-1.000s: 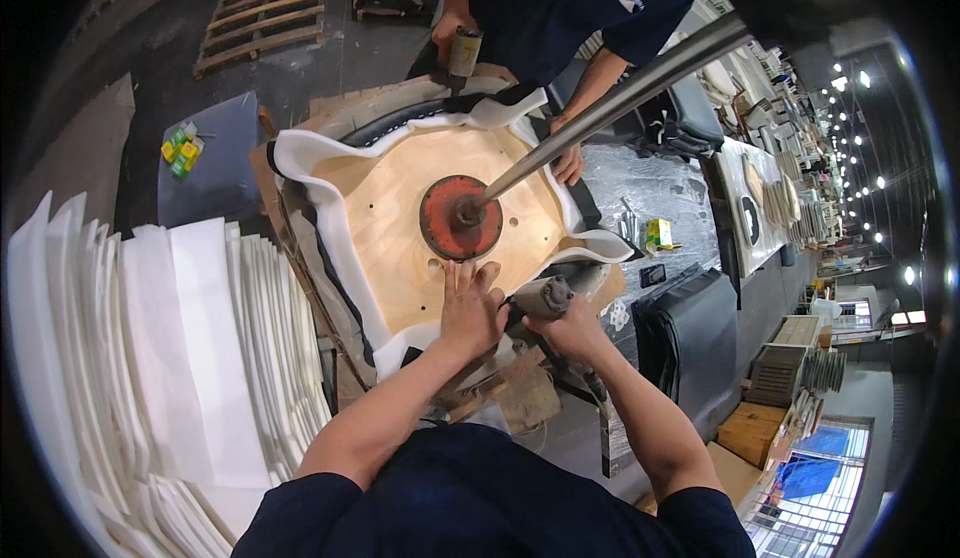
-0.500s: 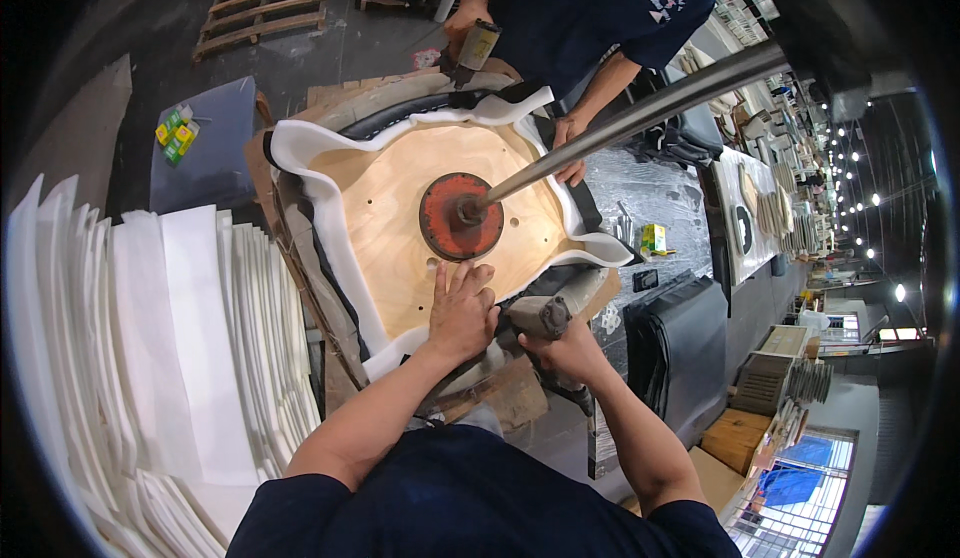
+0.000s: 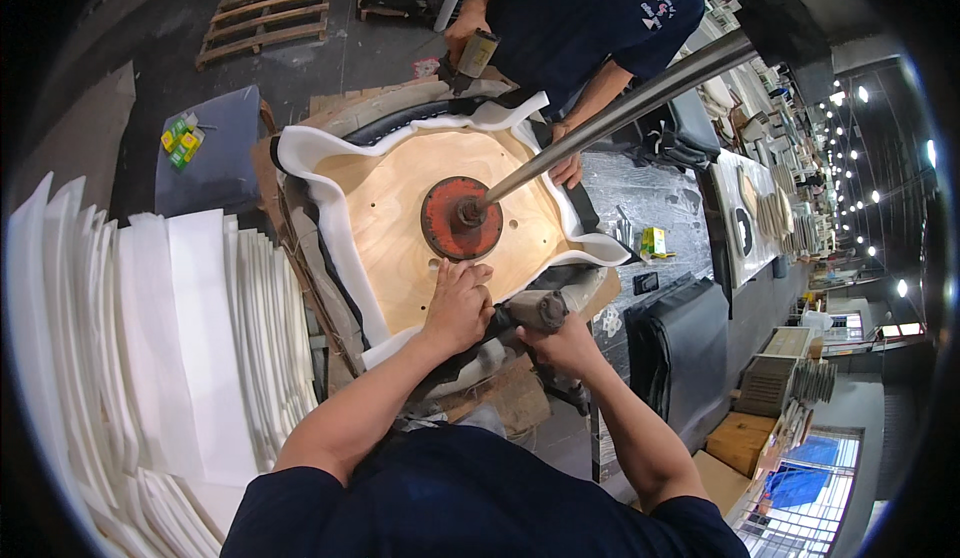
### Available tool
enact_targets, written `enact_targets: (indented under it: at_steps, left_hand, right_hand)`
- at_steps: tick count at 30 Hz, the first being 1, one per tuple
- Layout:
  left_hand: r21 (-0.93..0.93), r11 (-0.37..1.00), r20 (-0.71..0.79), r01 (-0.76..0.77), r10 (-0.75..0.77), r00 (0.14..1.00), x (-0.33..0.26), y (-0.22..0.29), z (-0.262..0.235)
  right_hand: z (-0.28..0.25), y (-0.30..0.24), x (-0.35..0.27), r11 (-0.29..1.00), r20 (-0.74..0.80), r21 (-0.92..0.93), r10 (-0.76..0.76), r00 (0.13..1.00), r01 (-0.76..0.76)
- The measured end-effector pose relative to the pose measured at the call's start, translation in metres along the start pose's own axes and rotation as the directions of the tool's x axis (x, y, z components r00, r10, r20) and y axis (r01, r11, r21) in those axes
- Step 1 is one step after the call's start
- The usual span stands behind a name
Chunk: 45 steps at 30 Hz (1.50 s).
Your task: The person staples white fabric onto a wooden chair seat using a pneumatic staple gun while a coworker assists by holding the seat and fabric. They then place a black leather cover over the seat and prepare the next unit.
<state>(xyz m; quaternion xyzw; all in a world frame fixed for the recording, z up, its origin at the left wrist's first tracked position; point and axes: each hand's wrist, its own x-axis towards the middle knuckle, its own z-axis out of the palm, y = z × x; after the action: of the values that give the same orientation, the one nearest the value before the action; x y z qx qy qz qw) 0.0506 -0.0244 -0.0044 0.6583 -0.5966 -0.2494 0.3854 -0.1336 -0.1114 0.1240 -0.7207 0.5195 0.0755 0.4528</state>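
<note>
Seat panel [image 3: 400, 228], plywood side up with white foam wrapped round its rim, lies directly beyond both hands. Left hand [image 3: 458, 303] presses flat on its near edge; right hand [image 3: 565, 343] is closed around a stapler [image 3: 535, 310] just right.

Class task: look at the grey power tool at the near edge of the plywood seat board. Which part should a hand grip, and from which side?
Grip the grey power tool by its body, from the near, right side, as the right hand does. Its front faces the plywood seat board, where the left hand presses down.
</note>
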Motion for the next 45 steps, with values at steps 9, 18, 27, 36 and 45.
enact_targets:
  at_steps: [9, 18, 27, 36, 45]
  left_hand:
    - [-0.005, 1.000, -0.140, -0.031, 0.030, 0.990, -0.004, 0.000, 0.012]
    - [0.090, 0.994, 0.024, 0.055, -0.057, 0.998, -0.017, 0.011, -0.007]
    - [0.257, 0.931, 0.003, 0.259, -0.269, 0.963, -0.037, 0.023, -0.002]
    - [0.208, 0.946, 0.004, 0.248, -0.254, 0.967, -0.037, 0.022, -0.004]
    - [0.211, 0.942, 0.033, 0.263, -0.275, 0.961, -0.041, 0.012, -0.019]
  right_hand:
    - [0.011, -0.002, -0.015, 0.994, 0.048, 0.098, 0.052, 0.997, -0.057]
    - [0.015, -0.009, -0.004, 0.999, -0.048, -0.028, -0.045, 0.998, 0.044]
    - [0.019, -0.002, -0.014, 0.987, 0.052, 0.152, 0.036, 0.998, -0.044]
    - [0.031, -0.012, -0.004, 0.990, -0.002, -0.035, -0.140, 0.990, 0.139]
    - [0.027, -0.019, -0.020, 0.978, 0.040, 0.208, 0.025, 0.999, -0.033]
